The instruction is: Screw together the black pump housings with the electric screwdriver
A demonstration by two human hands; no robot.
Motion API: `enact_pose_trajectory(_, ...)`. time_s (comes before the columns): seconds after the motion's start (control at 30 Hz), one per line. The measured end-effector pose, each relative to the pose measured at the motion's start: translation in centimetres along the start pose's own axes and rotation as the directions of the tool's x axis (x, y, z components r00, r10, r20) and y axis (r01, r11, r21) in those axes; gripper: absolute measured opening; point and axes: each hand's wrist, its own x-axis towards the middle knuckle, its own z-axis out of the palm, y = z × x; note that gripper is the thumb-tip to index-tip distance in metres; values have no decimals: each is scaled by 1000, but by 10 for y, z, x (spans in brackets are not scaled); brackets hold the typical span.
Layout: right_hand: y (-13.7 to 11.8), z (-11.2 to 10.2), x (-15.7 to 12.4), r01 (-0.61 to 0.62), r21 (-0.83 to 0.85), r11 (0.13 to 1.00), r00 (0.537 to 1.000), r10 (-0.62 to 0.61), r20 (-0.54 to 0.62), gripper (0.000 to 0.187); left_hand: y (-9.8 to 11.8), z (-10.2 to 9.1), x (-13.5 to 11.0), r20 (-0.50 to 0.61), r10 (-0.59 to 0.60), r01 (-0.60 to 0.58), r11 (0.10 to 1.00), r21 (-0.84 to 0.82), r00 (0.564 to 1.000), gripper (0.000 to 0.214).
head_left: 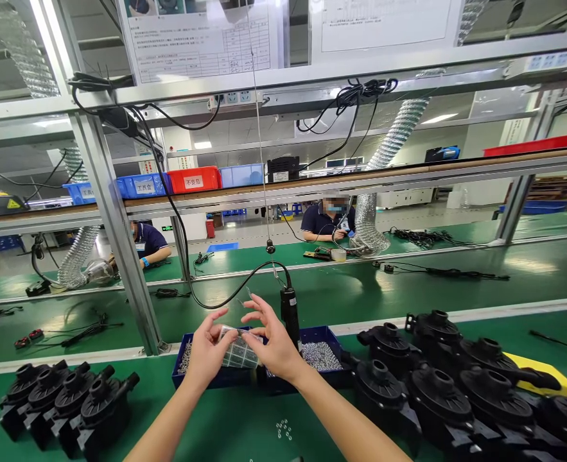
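Note:
My left hand [206, 350] and my right hand [276, 343] are both closed on a clear plastic piece marked with a grid [239, 353]. The thumbs press on its near face, with some fingers raised above it. Whether it is a box or a flat sheet, I cannot tell. Behind it are blue bins with small metal parts; silvery pieces fill the right bin [322, 353]. A black corded power screwdriver [290, 317] hangs upright just beyond my right hand. Several small metal nuts or washers [284, 429] lie on the green bench below my hands.
Black pump-like housings [66, 404] stand in a row at left, and more [437, 391] crowd the right, near a yellow object [543, 372]. A metal post [114, 231] rises at left. Two people [329, 218] sit across the benches. Labelled bins [194, 179] line the shelf.

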Motion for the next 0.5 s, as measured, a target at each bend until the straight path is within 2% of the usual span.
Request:
enact_pose_trajectory(0.1, 1, -1, 1, 27, -31, 999, 999, -28, -15, 77, 4, -2, 2, -42, 29, -31, 999, -33, 999, 61)
enact_pose_trajectory(0.27, 0, -1, 1, 136, -99, 986, 990, -140, -35, 76, 5, -3, 3, -99, 5, -8, 1000, -28, 995, 62)
enact_pose_trajectory(0.5, -6, 1, 0, 344, -179, 921, 938, -346, 23, 67, 6, -1, 1, -160, 15, -12, 1000, 22, 987, 53)
